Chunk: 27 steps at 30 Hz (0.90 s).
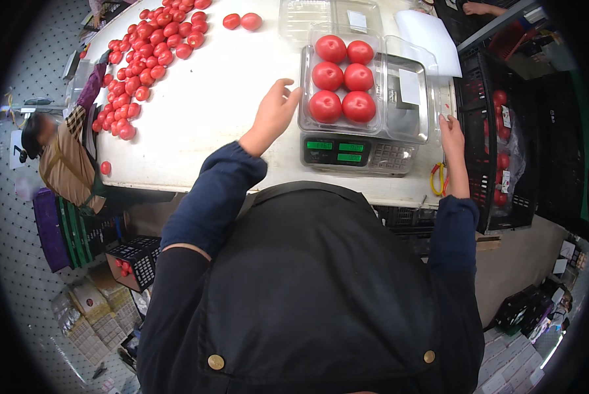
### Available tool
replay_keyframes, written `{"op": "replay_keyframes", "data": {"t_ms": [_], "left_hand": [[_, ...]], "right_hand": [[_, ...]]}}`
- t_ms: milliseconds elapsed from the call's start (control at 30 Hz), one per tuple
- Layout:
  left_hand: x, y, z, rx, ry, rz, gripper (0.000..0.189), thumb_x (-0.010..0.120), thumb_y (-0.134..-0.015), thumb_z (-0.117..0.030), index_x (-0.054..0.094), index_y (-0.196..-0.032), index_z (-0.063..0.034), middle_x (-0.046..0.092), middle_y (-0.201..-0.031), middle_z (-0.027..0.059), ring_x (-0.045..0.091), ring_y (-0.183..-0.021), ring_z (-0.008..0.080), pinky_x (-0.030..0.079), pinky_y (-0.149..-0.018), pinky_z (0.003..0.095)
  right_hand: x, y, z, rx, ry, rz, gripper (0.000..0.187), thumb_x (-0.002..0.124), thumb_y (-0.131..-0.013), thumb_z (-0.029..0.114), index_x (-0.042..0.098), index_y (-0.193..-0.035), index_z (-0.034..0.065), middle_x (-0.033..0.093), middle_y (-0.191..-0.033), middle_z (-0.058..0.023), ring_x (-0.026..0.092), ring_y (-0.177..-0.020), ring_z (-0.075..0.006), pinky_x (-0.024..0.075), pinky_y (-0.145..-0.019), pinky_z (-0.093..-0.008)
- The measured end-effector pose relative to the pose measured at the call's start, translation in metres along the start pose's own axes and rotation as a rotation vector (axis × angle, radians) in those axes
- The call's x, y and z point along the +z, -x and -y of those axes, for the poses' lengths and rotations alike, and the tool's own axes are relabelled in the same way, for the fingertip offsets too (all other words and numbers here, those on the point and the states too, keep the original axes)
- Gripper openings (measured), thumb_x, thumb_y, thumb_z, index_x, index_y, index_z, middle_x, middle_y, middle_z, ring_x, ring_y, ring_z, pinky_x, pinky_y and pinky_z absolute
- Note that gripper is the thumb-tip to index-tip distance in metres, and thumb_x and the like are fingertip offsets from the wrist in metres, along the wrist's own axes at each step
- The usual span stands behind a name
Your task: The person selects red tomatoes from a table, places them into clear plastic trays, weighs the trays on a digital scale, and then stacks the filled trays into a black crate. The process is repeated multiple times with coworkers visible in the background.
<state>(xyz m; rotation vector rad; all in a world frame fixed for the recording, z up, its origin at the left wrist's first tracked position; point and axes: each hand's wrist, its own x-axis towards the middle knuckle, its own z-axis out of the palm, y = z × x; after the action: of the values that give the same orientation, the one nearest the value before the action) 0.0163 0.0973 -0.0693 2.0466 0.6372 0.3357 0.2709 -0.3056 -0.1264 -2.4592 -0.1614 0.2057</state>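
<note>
A clear plastic clamshell box (pixel 379 88) lies with its lid unfolded to the right on the metal pan (pixel 422 133) of a digital scale (pixel 358 153). Several red tomatoes (pixel 327 76) fill its left half in two columns. My left hand (pixel 276 109) is just left of the pan, fingers apart and nothing in it. On the other side, my right hand (pixel 453 138) is at the right edge of the box's lid; whether it touches the lid cannot be told. A white label (pixel 409 86) shows at the lid.
Many loose tomatoes (pixel 146 50) spread over the white table (pixel 215 118) at the left, near another person (pixel 67 157). Empty clear boxes (pixel 304 19) and white sheets (pixel 430 42) lie behind the scale. Yellow-and-red-handled scissors (pixel 439 179) lie near my right wrist, beside a black crate (pixel 476 147).
</note>
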Motion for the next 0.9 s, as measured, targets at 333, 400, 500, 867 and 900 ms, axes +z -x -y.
{"op": "replay_keyframes", "data": {"t_ms": [333,400,500,867,900], "left_hand": [[0.074,0.047,-0.08,-0.335,0.441,0.51,0.021,0.058,-0.095,-0.019,0.061,-0.101,0.0006,0.068,-0.08,0.0082,0.068,-0.073,0.0167,0.054,-0.068,0.0315],[0.08,0.06,-0.109,-0.195,0.461,0.862,0.023,0.059,-0.097,-0.02,0.066,-0.103,0.0009,0.071,-0.087,0.0091,0.07,-0.082,0.0163,0.055,-0.075,0.0325],[0.075,0.043,-0.127,0.37,0.113,0.385,0.02,0.063,-0.094,-0.019,0.07,-0.105,-0.0029,0.071,-0.09,0.0136,0.069,-0.082,0.0286,0.053,-0.074,0.0345],[0.044,0.006,-0.027,-0.459,0.478,0.436,0.026,0.054,-0.103,-0.03,0.057,-0.104,-0.0046,0.067,-0.086,0.0063,0.065,-0.071,0.0146,0.053,-0.064,0.027],[0.042,0.009,-0.026,-0.517,0.592,0.476,0.019,0.053,-0.104,-0.027,0.054,-0.1,-0.0087,0.067,-0.087,0.0049,0.064,-0.073,0.0133,0.053,-0.066,0.0263]], "right_hand": [[-0.092,0.04,0.129,-0.244,-0.926,0.346,0.05,0.048,-0.103,0.044,0.063,-0.124,0.0018,0.067,-0.119,-0.0126,0.062,-0.113,-0.0219,0.0472,-0.097,-0.0362],[-0.058,0.064,0.151,-0.481,-0.502,0.424,0.038,0.054,-0.1,0.033,0.066,-0.122,0.0041,0.067,-0.121,-0.0128,0.061,-0.116,-0.026,0.0446,-0.102,-0.0392],[-0.015,0.091,0.156,-0.801,-0.014,0.263,0.028,0.06,-0.094,0.018,0.067,-0.116,0.0009,0.066,-0.117,-0.0174,0.059,-0.115,-0.0357,0.044,-0.102,-0.0436],[-0.012,0.071,0.063,0.19,-0.454,0.208,0.04,0.057,-0.098,0.019,0.052,-0.131,-0.003,0.067,-0.097,-0.0165,0.071,-0.079,-0.0243,0.0571,-0.067,-0.0339],[-0.01,0.068,0.058,0.207,-0.553,0.212,0.038,0.057,-0.098,0.019,0.053,-0.129,-0.0026,0.067,-0.094,-0.014,0.071,-0.075,-0.0207,0.0565,-0.062,-0.031]]}}
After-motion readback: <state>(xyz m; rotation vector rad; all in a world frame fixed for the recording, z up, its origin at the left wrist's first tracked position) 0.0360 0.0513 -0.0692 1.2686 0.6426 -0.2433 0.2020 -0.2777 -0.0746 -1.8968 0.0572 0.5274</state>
